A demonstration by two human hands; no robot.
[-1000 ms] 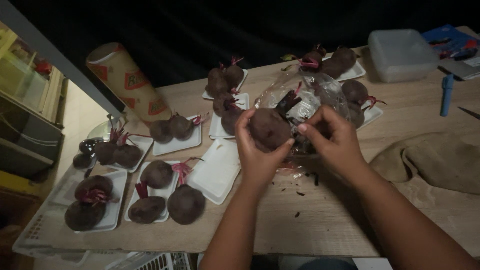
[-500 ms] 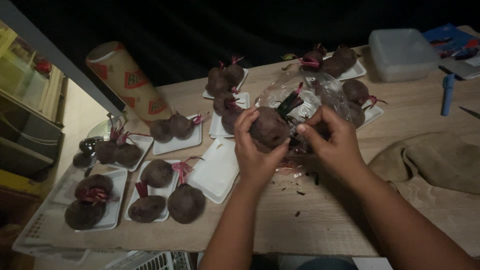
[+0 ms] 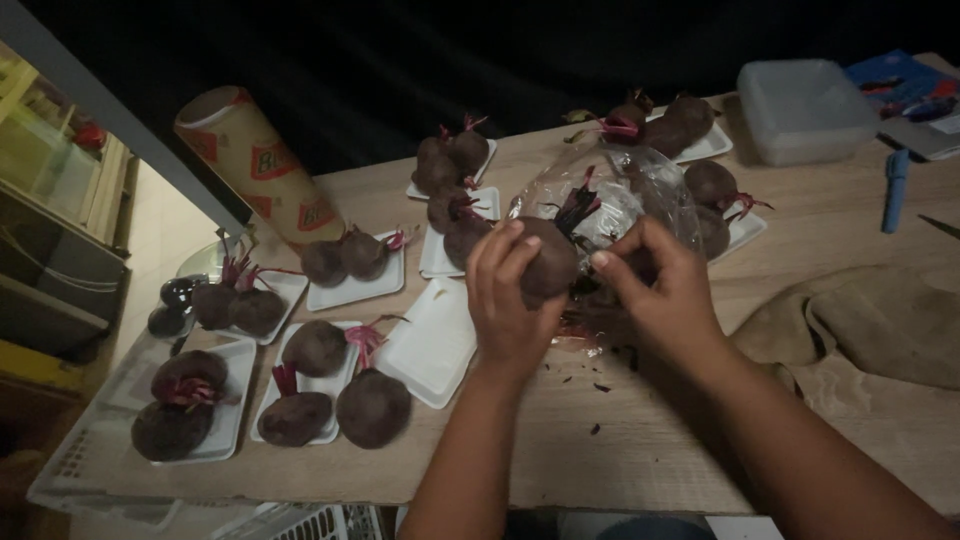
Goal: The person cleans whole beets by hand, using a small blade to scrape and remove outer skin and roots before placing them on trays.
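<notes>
The left hand [image 3: 512, 300] is closed around a round, dark beetroot [image 3: 545, 262], fingers curled over its top, while the right hand [image 3: 660, 285] pinches the crinkled clear plastic bag [image 3: 625, 200] that lies just behind it; both sit near the middle of the table [image 3: 820, 240], a little toward its far edge. The beetroot looks firm and fairly heavy for its size, with dull, slightly earthy skin that should not slip; its body is the safe place to grip, since the thin red stalks at its top would likely snap or bend. The bag looks light, limp and easy to tear, best taken by its loose edge. Just beside the left hand lies an empty white foam tray [image 3: 432, 340]. Toward the left edge 4 more white trays each carry 2 or 3 beetroots, such as the tray [image 3: 300, 385] near the front edge. At the far left corner a cardboard tube [image 3: 255, 165], tan with red label patches, lies tilted. More loaded trays stand along the far edge. Toward the far right corner stands a cloudy plastic box [image 3: 805, 110], with a blue pen [image 3: 893, 188] just beside it. A brown sack cloth [image 3: 880, 325] is bunched at the right edge.
</notes>
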